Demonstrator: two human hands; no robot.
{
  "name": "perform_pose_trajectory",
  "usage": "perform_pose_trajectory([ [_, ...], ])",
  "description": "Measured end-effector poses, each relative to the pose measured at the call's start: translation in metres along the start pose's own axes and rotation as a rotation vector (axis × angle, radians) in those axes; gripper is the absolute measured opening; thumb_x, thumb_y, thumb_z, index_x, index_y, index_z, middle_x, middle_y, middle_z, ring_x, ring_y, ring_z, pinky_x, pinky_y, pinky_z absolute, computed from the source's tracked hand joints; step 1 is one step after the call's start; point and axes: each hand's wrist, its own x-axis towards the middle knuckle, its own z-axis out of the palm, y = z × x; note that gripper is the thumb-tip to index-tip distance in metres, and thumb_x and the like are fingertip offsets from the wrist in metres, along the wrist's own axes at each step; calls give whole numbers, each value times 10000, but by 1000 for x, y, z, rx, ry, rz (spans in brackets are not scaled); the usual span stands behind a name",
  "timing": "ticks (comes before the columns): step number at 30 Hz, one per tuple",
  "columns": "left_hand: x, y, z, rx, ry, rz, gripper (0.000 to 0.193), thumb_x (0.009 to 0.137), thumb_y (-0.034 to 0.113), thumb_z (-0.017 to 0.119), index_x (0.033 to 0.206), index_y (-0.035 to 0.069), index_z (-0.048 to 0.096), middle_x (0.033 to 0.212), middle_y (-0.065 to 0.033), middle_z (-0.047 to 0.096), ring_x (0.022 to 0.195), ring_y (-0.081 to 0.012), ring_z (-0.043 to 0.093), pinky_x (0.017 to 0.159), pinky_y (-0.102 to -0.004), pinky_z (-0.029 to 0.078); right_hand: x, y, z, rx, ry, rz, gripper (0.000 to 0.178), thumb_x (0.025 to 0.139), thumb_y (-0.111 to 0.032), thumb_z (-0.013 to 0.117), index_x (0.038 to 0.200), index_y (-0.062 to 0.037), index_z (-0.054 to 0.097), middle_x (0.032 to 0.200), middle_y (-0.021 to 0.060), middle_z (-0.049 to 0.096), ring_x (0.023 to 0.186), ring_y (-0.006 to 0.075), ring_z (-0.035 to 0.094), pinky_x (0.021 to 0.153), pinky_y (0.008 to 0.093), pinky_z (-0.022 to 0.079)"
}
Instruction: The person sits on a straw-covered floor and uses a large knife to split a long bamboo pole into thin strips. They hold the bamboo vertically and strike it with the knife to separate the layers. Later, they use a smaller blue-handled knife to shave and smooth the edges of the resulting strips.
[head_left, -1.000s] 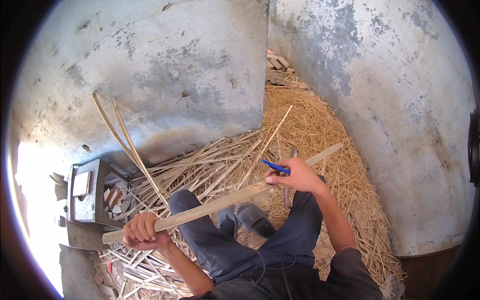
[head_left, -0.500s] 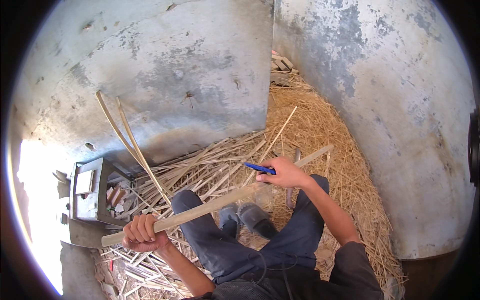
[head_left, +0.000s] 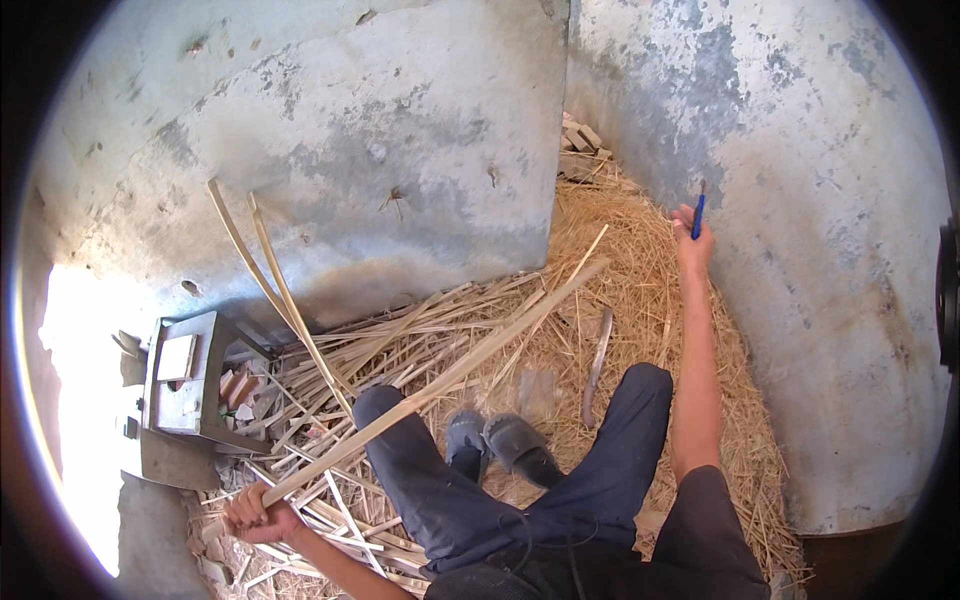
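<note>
My left hand point(head_left: 262, 516), low at the left, is closed round the near end of a long, pale bamboo strip point(head_left: 455, 374). The strip slants up to the right, passing over my left knee; whether it touches the knee I cannot tell. Far out to the right, beside the wall, my right hand point(head_left: 693, 232) grips a slim blue-handled tool point(head_left: 698, 217), its thin tip pointing up. That tool's exact kind is too small to make out. On the straw between my legs and the wall lies a long, narrow knife point(head_left: 598, 362) with a brown handle end.
Loose straw point(head_left: 640, 260) covers the ground at right. Many split strips point(head_left: 400, 335) lie at left, and two tall strips point(head_left: 270, 265) lean on the grey wall point(head_left: 420, 120). A wooden stool-like box point(head_left: 190, 400) stands at far left, near rubble. Bricks point(head_left: 582, 138) sit at the back.
My right hand has left the strip and swung up and right with the blue-handled tool. The left hand has shifted slightly left and down, and the strip now slants more steeply.
</note>
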Motion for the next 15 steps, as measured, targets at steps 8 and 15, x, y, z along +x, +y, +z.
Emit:
perform_pose_trajectory([
  [8, -29, 19, -33, 92, 417, 184, 468, 1032, 217, 568, 625, 181, 342, 532, 40, 287, 459, -100, 276, 505, -249, 344, -76, -12, 7, 297, -78, 405, 378, 1074, -325, 645, 1315, -34, 631, 1095, 112, 783, 604, 64, 521, 526, 258, 419],
  [15, -40, -100, -31, 25, 770, 3, 506, 1071, 309, 541, 612, 191, 364, 524, 32, 405, 453, -100, 387, 517, -258, 449, -196, -96, 61, 914, -52, 565, 388, 1093, -397, 631, 1203, -45, 508, 1281, 204, 734, 471, 35, 409, 406, 215, 325],
])
